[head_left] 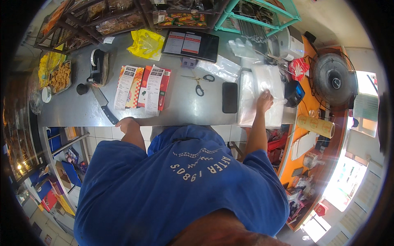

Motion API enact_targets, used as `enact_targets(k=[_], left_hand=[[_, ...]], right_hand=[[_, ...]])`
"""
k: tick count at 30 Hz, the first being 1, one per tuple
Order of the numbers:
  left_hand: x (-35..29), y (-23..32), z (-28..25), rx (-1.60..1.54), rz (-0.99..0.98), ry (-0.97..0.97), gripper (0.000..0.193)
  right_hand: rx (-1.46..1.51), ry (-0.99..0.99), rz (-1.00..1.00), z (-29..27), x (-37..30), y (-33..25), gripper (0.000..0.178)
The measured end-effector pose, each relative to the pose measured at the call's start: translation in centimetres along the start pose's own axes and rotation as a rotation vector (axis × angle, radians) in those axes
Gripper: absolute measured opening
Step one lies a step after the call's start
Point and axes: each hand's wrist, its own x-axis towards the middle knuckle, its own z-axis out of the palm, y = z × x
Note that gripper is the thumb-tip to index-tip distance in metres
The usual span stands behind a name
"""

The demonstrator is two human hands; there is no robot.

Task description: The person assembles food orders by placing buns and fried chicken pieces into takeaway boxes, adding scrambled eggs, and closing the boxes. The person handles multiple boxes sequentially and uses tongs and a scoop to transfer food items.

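On the metal table's front edge rests my left hand [127,124], beside the handle end of a black-handled knife [107,111]. Its fingers are mostly hidden, so its grip is unclear. My right hand [265,101] lies on a stack of clear plastic bags [248,100], fingers drawn together on the top bag [272,76]. Left of the stack is a black phone [230,97]. A pair of scissors [199,84] lies spread beyond it. Two printed paper slips, one [125,87] on the left and one [154,90] on the right, cover red and yellow flat packs [164,94].
A tablet [191,45] stands at the back, beside a yellow bag with plastic gloves [146,44]. At the left are a tape dispenser [97,67] and a tub of brown food pieces [61,77]. A black fan [334,78] and a card terminal [294,93] stand right.
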Motion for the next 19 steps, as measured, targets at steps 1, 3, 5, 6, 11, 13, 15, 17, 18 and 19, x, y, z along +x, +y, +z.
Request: enact_targets(k=[1, 3, 5, 6, 11, 13, 15, 17, 18, 19], left_hand=[[-0.5, 0.1, -0.1, -0.020, -0.016, -0.018, 0.074], [-1.7, 0.6, -0.8, -0.054, -0.038, -0.051, 0.075], [-3.2, 0.4, -2.3, -0.067, 0.026, -0.084, 0.077], [-3.6, 0.4, -2.9, -0.074, 0.057, -0.102, 0.077], [-2.9, -0.7, -2.8, -0.220, 0.101, -0.292, 0.079], [0.6, -1.7, -1.8, -0.281, 0.157, -0.330, 0.078], [2.5, -3.3, -3.5, -0.201, 0.428, -0.575, 0.074], [5.5, -6.0, -6.6, 0.010, 0.786, -0.711, 0.068], [7.0, -7.1, -8.1, 0.166, 1.019, -0.720, 0.064], [6.5, -6.5, -8.1, 0.165, 1.035, -0.720, 0.064]], right_hand=[[-0.026, -0.036, -0.008, 0.3, 1.6, 1.1, 0.044], [-0.078, -0.114, -0.012, 1.1, 4.1, 3.9, 0.041], [-0.113, -0.095, -0.040, 0.6, 3.9, 2.7, 0.040], [-0.130, -0.084, -0.055, -0.3, 3.5, 1.3, 0.039], [-0.082, 0.100, -0.197, -0.9, 1.7, 0.2, 0.029], [-0.049, 0.239, -0.417, -0.2, 1.2, 0.2, 0.024], [0.046, 0.284, -0.503, 0.1, 0.9, -0.3, 0.019], [0.169, 0.225, -0.520, -0.4, 1.0, 0.0, 0.021], [0.139, 0.211, -0.462, -0.1, 1.4, 0.9, 0.023], [0.115, 0.201, -0.401, 0.3, 2.0, 1.9, 0.025]])
